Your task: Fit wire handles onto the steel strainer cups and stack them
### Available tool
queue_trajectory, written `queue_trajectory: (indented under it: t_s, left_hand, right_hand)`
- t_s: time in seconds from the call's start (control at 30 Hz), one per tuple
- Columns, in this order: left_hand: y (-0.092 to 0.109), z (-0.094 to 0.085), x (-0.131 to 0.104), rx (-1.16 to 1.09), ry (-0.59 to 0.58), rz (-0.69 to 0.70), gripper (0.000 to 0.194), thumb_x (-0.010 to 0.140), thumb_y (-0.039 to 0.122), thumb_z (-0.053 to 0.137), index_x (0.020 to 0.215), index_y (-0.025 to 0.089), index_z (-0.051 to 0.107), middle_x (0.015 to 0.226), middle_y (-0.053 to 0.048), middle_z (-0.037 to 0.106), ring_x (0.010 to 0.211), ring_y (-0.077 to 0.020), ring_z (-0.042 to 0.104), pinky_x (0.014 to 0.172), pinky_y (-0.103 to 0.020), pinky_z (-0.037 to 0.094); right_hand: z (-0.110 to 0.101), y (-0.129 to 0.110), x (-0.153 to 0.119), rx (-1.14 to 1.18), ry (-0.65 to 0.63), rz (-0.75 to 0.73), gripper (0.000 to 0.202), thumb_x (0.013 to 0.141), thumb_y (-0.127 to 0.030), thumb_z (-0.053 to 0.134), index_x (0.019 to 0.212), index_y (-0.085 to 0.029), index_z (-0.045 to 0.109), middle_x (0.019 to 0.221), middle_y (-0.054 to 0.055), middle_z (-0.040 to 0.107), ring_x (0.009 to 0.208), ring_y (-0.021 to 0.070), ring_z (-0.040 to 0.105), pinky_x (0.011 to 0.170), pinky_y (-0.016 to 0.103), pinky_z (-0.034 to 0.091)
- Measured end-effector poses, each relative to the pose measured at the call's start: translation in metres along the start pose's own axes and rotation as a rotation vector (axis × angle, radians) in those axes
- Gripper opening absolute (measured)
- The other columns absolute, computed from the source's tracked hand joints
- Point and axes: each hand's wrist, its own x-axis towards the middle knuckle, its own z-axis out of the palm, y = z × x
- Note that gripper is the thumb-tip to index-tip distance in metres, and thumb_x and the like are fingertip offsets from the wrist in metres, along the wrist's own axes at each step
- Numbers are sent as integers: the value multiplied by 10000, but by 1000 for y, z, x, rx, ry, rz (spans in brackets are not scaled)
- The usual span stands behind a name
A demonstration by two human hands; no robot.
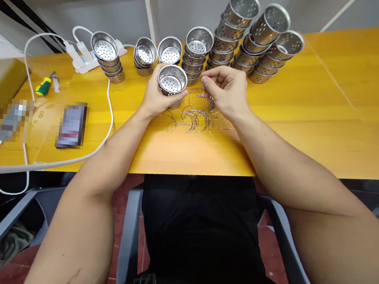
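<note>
My left hand (158, 96) is wrapped round a perforated metal cup (172, 79), thumb along its near right side. The cup stands upright with its open top towards me, and more metal shows beneath it. To its right, my right hand (227, 89) is closed in a pinch, thumb and forefinger tips together near the cup. Whatever lies between those fingertips is too small to make out. Under and in front of my right hand lies a loose pile of thin curved metal wires (195, 117), some partly hidden by the hand.
Several stacks of perforated cups (225, 42) line the back of the table (330, 125). Another cup stack (108, 56) stands at left beside a power strip (86, 61). A white cable (110, 106) crosses near a phone (71, 125), a screwdriver (44, 86) and a cardboard box (3, 79).
</note>
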Motion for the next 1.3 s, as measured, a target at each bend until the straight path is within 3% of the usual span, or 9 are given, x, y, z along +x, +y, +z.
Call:
queue_trajectory:
  t_s: [0.2,0.33,0.53,0.83,1.03,1.13,1.3]
  left_hand:
    - [8,11,-2,-22,-99,29,1242,708,1114,935,1602,359,523,1494,-100,717,1439,-390,805,1347,-666,640]
    - [15,18,-7,-42,-190,48,1345,653,1118,953,1670,379,475,1545,-107,683,1476,-410,797,1325,-655,661]
    - [20,22,-12,-72,-221,124,1311,663,1108,963,1639,378,480,1545,-92,672,1494,-404,798,1294,-627,693]
    - [39,18,-10,-45,-255,101,1201,759,1071,956,1617,358,511,1570,-111,700,1536,-413,780,1344,-631,662]
    - [42,15,-10,-44,-302,129,1174,815,1040,952,1631,318,516,1563,-122,723,1490,-395,794,1343,-595,633]
    - [37,14,-10,-57,-286,114,1148,833,1033,945,1627,303,549,1516,-120,760,1431,-380,813,1330,-588,634]
    - [27,9,-8,-130,-199,102,914,950,1050,804,1481,314,696,1297,-58,816,1179,-302,855,1200,-567,700]
  right_hand:
    - [5,-16,-10,-119,1,-63,680,1209,-879,598,1378,-260,823,1304,184,878,1210,371,861,1046,561,762]
    - [7,-25,-17,-137,-29,-76,620,1248,-806,584,1376,-247,822,1250,171,855,1157,354,848,1039,553,765]
    - [10,-29,-18,-183,-27,-38,516,1268,-702,600,1394,-255,825,1174,149,845,1133,361,830,1044,565,771]
    - [9,-22,-18,-186,5,-62,491,1271,-694,605,1330,-259,827,1154,142,824,1115,353,818,1034,532,741]
    - [26,13,-2,115,105,-224,682,1125,-954,717,1131,-277,809,931,78,745,854,285,746,841,494,734]
    - [25,14,1,247,108,-284,756,1035,-1045,755,1124,-297,816,877,57,725,807,268,728,796,475,736]
    - [1,-8,-5,385,-138,-278,744,939,-1038,881,1096,-311,841,984,67,818,797,261,750,781,496,744]
